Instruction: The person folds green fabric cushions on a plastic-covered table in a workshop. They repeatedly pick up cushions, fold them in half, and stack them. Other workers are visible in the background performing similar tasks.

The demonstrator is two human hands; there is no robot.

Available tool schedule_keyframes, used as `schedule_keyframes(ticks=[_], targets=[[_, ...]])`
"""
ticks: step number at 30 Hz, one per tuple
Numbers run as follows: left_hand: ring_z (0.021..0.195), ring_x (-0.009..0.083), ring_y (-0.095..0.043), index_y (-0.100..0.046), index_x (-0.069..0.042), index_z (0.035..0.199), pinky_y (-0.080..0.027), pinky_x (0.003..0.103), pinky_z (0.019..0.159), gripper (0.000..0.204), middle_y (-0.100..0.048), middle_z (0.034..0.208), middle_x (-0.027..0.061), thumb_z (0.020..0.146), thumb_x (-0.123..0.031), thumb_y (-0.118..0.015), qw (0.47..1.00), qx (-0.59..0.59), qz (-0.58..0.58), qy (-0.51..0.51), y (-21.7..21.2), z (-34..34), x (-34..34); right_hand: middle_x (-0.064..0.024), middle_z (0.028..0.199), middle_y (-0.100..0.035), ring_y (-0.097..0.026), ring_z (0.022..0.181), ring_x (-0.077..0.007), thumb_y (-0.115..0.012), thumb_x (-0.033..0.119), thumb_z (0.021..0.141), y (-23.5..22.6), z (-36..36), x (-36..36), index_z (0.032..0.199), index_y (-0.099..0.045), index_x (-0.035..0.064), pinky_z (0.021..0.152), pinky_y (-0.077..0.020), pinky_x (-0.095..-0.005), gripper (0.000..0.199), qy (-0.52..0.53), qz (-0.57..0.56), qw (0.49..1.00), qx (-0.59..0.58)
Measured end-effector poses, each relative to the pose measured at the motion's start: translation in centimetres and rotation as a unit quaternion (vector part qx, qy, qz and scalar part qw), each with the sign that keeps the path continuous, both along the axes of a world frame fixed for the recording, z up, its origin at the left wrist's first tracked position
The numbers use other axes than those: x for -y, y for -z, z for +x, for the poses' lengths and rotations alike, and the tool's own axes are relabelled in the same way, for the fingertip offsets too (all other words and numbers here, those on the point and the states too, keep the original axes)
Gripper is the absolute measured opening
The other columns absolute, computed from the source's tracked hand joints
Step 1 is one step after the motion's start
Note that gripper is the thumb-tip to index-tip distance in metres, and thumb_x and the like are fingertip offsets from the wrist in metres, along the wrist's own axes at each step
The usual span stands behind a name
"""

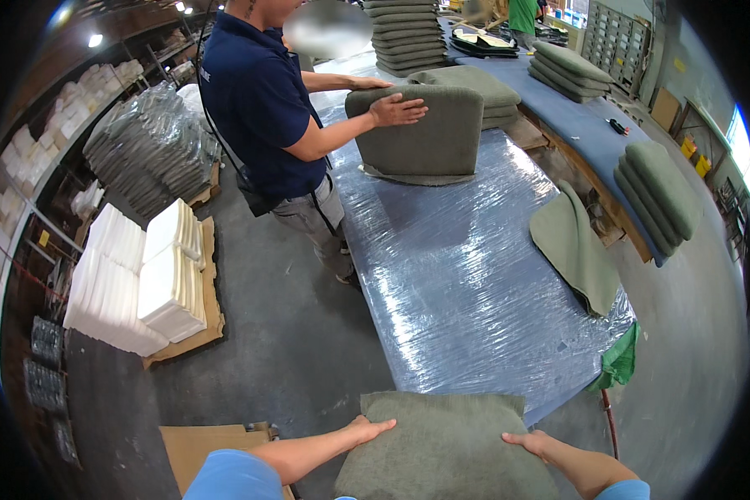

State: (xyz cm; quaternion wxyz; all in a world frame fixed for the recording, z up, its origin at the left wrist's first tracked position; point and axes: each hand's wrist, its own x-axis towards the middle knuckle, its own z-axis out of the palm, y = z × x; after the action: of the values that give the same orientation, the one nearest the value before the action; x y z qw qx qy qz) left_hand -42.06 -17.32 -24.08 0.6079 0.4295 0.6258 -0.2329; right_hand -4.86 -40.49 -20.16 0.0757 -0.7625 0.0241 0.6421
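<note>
Head view: my left hand (pixel 371 430) and right hand (pixel 529 443) grip a grey-green pad (pixel 442 454) by its two sides, thumbs on top, at the near end of the plastic-wrapped table (pixel 467 283). Along the table's right edge lies a loose green cover (pixel 571 250). At the table's left side, a co-worker (pixel 262 108) has hands on an upright cushion (pixel 417 142) standing on the table.

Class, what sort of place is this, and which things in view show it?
Probably a workshop or small factory handling padded, cushion-like pieces. The film-wrapped worktable, the tall stack of grey-green pads and the white pile at the left suggest it.
</note>
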Motion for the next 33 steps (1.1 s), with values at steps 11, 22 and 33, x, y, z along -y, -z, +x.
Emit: schedule_keyframes(ticks=[11, 22, 33], targets=[[0.138, 0.0387, -0.058, -0.052, 0.012, 0.148, -0.048, 0.044, 0.113, 0.097, -0.057, 0.15, 0.0288, 0.088, -0.06, -0.077, 0.994, -0.03, 0.08, 0.072, 2.5, 1.6, -2.4, -0.0291, 0.137, -0.066, -0.068, 0.124, -0.0371, -0.087, 0.054, 0.083, 6.5, 0.9, -0.4, 0.136, -0.057, -0.0199, 0.105, -0.0525, -0.0452, 0.096, 0.008, 0.055, 0.992, 0.114], [0.146, 0.026, -0.048, -0.059, 0.002, 0.146, -0.037, 0.039, 0.121, 0.056, -0.048, 0.161, 0.0135, 0.112, -0.041, -0.048, 0.897, 0.36, 0.074, -0.245, -12.2, -9.1, 7.7, -0.0152, 0.129, -0.06, -0.056, 0.118, -0.0296, -0.055, 0.054, 0.107, 1.5, -0.6, 13.3, 0.131, -0.06, 0.0059, 0.104, -0.044, -0.045, 0.054, 0.235, 0.479, 0.845, 0.026], [0.1, 0.0159, -0.063, -0.075, 0.001, 0.108, -0.047, 0.033, 0.092, 0.039, -0.072, 0.104, 0.0081, 0.108, -0.033, -0.056, 0.777, 0.502, 0.244, -0.291, -20.3, -2.5, 1.5, -0.0081, 0.097, -0.067, -0.066, 0.096, -0.0253, -0.034, 0.066, 0.11, -10.5, -6.2, 5.1, 0.101, -0.067, 0.0063, 0.09, -0.0547, -0.0425, 0.069, 0.54, 0.604, 0.57, 0.138]])
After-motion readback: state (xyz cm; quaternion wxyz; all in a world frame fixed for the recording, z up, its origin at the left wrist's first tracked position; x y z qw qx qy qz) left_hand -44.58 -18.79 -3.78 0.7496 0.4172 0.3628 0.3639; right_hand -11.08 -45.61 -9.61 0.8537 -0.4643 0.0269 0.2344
